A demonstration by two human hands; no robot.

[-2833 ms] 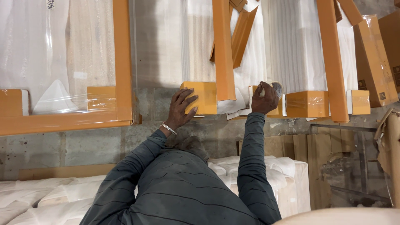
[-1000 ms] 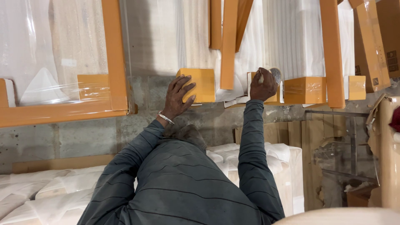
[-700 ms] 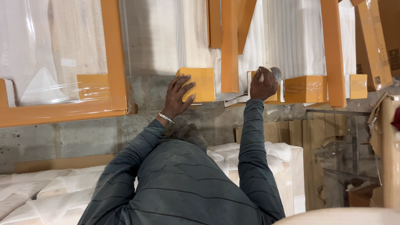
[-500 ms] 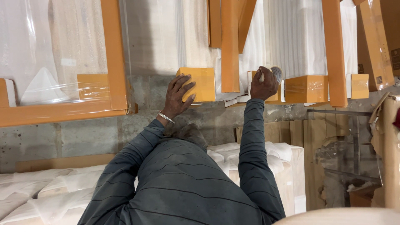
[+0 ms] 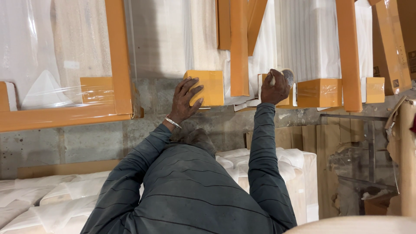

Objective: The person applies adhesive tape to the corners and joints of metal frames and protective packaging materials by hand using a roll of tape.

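— Fingers (image 5: 190, 89) first?
— Spread and flat, left hand (image 5: 184, 99) pressed open against the face of an orange block (image 5: 212, 86), nothing gripped. Right hand (image 5: 274, 89) curled tight around a roll of tape (image 5: 287, 77), raised to a second, smaller block (image 5: 289, 101) just beside an upright orange rail (image 5: 238, 47).

— Seen from where?
— From the head camera only, over a dark striped sleeve (image 5: 262, 173) and shoulders, toward white wrapped panels (image 5: 312, 39) leaning on a grey block wall (image 5: 86, 138).

— Roll against the block, or apart?
— At its upper edge, close enough to touch; hard to say whether any tape strip runs out from it.

— Done so far, by the look of it?
— Orange blocks seated at the ends of the panels, one more (image 5: 320, 92) further right. Clear film (image 5: 39, 52) already stretched over the big framed panel on the left. White sheet around the panels in place.

— And left?
— Probably the fixing of the two blocks under the hands. No tape visible across either one, though glare and distance make that uncertain. Roughly midway, as a guess.
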